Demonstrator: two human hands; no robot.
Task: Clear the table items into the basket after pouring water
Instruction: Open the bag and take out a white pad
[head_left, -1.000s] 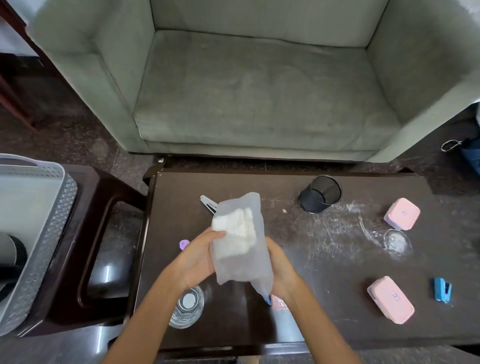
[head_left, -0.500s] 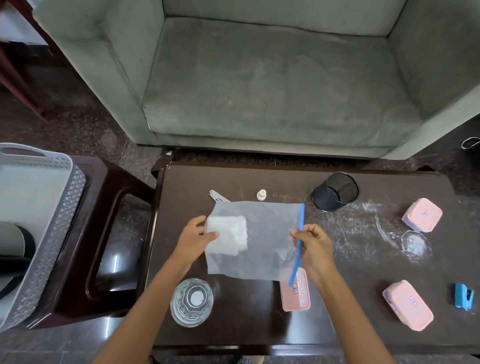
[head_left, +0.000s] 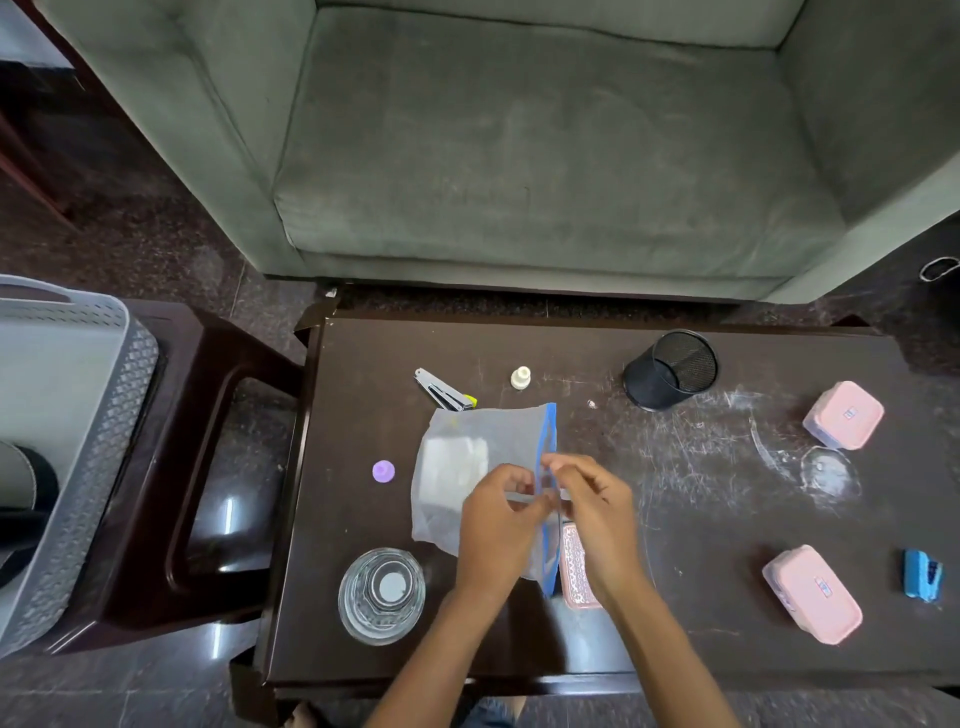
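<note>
Over the table (head_left: 727, 525), left hand (head_left: 493, 525) and right hand (head_left: 597, 514) both pinching the zip bag (head_left: 467, 441), glass (head_left: 382, 595) and pink case (head_left: 573, 569) alongside.

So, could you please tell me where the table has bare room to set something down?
Widest bare patch: between the right hand and the near pink box, nearer than the mesh cup. A smaller one lies at the table's far-left corner, beside the metal clip. Crowded around the bag and glass.
</note>
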